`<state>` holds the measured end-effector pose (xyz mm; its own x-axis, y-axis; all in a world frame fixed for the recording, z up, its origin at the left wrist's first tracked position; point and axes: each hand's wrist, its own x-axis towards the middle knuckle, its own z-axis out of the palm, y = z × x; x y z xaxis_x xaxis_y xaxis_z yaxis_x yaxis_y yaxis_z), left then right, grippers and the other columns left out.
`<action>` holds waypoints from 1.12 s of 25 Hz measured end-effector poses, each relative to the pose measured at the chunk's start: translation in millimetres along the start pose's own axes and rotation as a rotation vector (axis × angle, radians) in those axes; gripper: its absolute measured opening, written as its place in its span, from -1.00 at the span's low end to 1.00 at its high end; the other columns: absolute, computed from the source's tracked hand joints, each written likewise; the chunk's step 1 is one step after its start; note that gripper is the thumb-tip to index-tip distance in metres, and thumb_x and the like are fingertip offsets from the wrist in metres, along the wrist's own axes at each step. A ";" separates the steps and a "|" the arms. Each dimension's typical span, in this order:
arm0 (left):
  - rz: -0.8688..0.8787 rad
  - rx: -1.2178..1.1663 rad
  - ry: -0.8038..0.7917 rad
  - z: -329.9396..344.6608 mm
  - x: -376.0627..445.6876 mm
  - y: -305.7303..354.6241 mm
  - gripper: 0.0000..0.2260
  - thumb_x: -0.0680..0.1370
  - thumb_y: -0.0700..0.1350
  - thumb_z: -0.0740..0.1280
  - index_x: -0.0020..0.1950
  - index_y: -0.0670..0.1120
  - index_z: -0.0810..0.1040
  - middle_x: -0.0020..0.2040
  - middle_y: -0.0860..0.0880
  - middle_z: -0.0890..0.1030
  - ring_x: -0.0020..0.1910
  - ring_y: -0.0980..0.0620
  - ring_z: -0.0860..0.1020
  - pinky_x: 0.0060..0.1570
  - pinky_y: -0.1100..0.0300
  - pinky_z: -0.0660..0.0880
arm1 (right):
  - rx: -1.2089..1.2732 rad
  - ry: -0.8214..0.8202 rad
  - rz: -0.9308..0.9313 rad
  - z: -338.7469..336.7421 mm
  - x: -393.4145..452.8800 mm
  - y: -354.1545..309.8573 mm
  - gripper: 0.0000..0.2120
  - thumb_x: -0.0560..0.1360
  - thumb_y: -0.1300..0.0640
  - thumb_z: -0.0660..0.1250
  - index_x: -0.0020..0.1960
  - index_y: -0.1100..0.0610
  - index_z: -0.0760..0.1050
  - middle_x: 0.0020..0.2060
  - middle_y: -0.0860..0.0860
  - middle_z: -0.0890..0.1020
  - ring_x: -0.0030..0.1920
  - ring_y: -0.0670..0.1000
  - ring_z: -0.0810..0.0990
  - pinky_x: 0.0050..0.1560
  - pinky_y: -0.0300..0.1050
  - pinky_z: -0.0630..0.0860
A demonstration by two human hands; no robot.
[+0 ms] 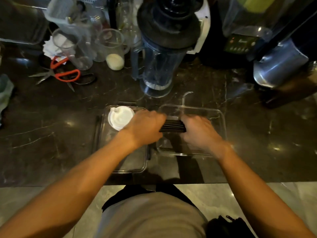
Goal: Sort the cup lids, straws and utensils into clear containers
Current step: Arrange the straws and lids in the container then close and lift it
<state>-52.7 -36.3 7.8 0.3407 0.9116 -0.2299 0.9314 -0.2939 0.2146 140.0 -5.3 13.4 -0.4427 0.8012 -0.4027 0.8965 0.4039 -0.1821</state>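
Two clear containers sit side by side on the dark marble counter. The left container [103, 145] holds a stack of white cup lids [118, 118] in its far corner. Over the right container [221, 127], a bundle of black straws [173, 126] lies crosswise. My left hand [145, 127] grips the bundle's left end and my right hand [200, 131] grips its right end. The straws' ends are hidden inside my fists. No utensils are visible.
A blender jug [159, 62] stands just behind the containers. Clear measuring cups [111, 47] and orange-handled scissors [66, 74] lie at the back left. A blender base [240, 43] and a steel pitcher [277, 66] are at the back right. The counter edge [51, 185] runs near my body.
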 end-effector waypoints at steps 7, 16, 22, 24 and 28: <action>0.068 -0.133 -0.187 46.1 41.1 49.7 -0.69 0.55 0.00 0.39 0.27 -0.01 0.51 0.16 -0.07 0.65 0.13 -0.08 0.63 0.06 0.10 0.48 | 0.053 -0.222 0.013 30.4 -2.9 64.0 -0.75 0.55 -0.01 0.39 0.21 -0.01 0.55 -0.04 -0.02 0.67 -0.02 0.02 0.64 0.02 -0.09 0.51; 0.043 -0.504 -0.368 96.7 66.2 66.9 -0.71 0.54 -0.12 0.43 0.25 0.03 0.54 0.02 0.04 0.64 -0.03 0.07 0.64 -0.03 0.17 0.59 | 0.074 -0.332 -0.019 53.1 0.0 96.9 -0.89 0.56 0.08 0.38 0.09 0.03 0.55 -0.13 -0.05 0.61 -0.07 0.01 0.61 -0.05 -0.12 0.45; 0.007 -0.641 -0.395 97.9 71.1 64.7 -0.74 0.49 -0.08 0.49 0.16 0.03 0.59 0.01 0.06 0.62 -0.03 0.11 0.63 -0.01 0.09 0.61 | 0.025 -0.360 -0.004 57.6 1.4 108.5 -0.81 0.55 0.12 0.40 0.16 0.06 0.54 -0.08 -0.03 0.52 -0.05 0.01 0.52 -0.03 -0.11 0.43; -0.003 -0.634 -0.378 96.3 71.0 62.3 -0.67 0.47 -0.03 0.51 0.22 0.03 0.60 0.06 0.07 0.59 0.02 0.13 0.60 0.05 0.08 0.61 | 0.021 -0.372 -0.003 57.8 -0.3 108.7 -0.78 0.54 0.14 0.40 0.18 0.06 0.53 -0.03 -0.01 0.53 -0.01 0.02 0.54 -0.02 -0.10 0.43; -0.003 -0.561 -0.352 99.0 74.0 57.2 -0.59 0.47 -0.02 0.52 0.30 0.03 0.58 0.14 0.06 0.55 0.12 0.07 0.57 0.11 0.10 0.58 | 0.066 -0.391 0.008 47.3 -5.3 107.7 -0.73 0.54 0.11 0.44 0.22 0.08 0.51 0.11 0.04 0.59 0.07 0.04 0.56 0.08 -0.07 0.52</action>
<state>38.5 -14.1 -90.9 0.4486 0.7357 -0.5075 0.7570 -0.0109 0.6533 239.7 13.1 -46.5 -0.4075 0.5706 -0.7130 0.9046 0.3592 -0.2295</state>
